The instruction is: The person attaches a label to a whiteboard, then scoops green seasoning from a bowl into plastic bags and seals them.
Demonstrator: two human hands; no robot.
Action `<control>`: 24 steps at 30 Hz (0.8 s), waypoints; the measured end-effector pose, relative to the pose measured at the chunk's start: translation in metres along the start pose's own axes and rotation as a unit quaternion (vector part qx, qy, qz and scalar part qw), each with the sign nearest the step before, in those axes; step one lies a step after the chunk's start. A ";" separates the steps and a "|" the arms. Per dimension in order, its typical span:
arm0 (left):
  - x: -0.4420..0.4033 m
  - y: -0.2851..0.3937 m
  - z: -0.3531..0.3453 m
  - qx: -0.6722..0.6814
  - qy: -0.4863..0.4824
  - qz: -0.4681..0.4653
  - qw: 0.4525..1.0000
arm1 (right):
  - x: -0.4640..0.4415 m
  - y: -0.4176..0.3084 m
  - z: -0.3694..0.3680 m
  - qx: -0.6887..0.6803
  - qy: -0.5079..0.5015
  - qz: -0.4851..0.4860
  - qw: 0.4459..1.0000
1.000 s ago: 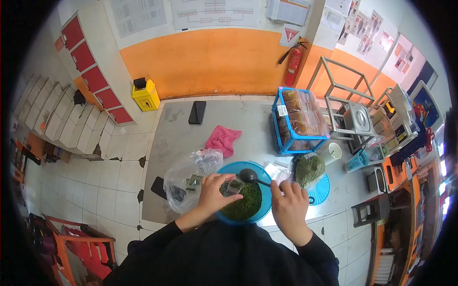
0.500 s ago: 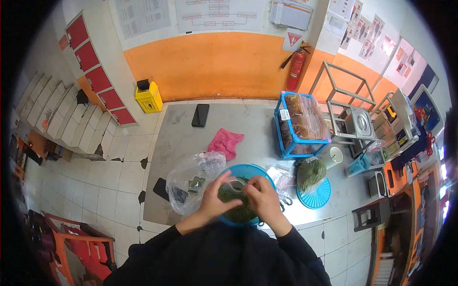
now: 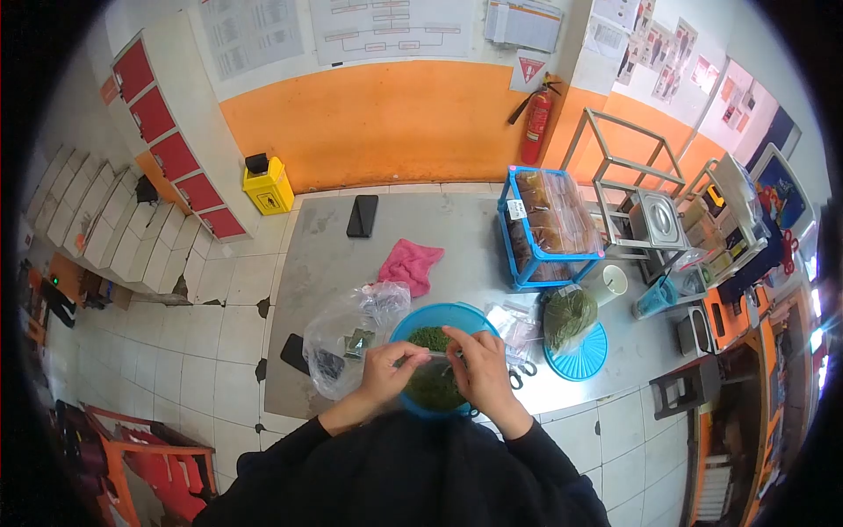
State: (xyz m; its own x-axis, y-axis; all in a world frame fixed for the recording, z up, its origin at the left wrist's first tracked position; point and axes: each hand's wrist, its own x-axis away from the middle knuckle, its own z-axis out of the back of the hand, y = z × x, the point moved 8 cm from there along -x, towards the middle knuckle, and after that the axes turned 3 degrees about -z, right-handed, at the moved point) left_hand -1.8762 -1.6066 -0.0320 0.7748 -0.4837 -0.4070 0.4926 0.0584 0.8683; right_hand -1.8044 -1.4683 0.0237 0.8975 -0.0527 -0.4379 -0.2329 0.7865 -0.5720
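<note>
A blue tub (image 3: 452, 310) with finely chopped green leaves (image 3: 428, 338) inside stands at the table's front edge, close to my body. Over it, a small clear plastic bag (image 3: 435, 373) is stretched between my hands. My left hand (image 3: 386, 369) pinches one upper corner between thumb and forefinger. On the other side, my right hand (image 3: 485, 373) grips the opposite corner. The bag is see-through, so its lower part is hard to make out against the leaves. To the left lies a large crumpled clear bag (image 3: 325, 325) with a small green packet (image 3: 358, 343).
Right of the tub are flat clear bags (image 3: 514, 323), scissors (image 3: 520, 378) and a filled bag of greens (image 3: 571, 318) on a blue lid (image 3: 590, 358). Farther back are a pink cloth (image 3: 411, 263), a phone (image 3: 363, 216), a blue crate (image 3: 553, 228) and a white cup (image 3: 612, 283).
The small bag's mouth was held round and open; now its edge is drawn flat between my fingers. My left hand's spread fingers have closed into a pinch.
</note>
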 end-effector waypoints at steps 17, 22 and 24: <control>-0.001 0.008 -0.010 -0.044 -0.016 -0.026 0.999 | 0.003 -0.004 -0.018 0.040 -0.027 0.006 0.999; -0.003 0.007 0.009 -0.079 -0.014 -0.012 0.997 | 0.005 0.010 -0.004 0.066 0.009 0.000 0.998; 0.003 -0.015 0.046 -0.075 0.123 0.042 0.989 | 0.007 0.038 0.012 0.111 0.065 -0.030 0.991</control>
State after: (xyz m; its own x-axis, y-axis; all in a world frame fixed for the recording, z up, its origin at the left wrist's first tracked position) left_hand -1.8998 -1.6495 -0.0333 0.8792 -0.2452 -0.4085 0.4617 0.2268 0.8575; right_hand -1.8022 -1.4314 0.0074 0.8483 -0.1698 -0.5016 -0.0806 0.8948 -0.4392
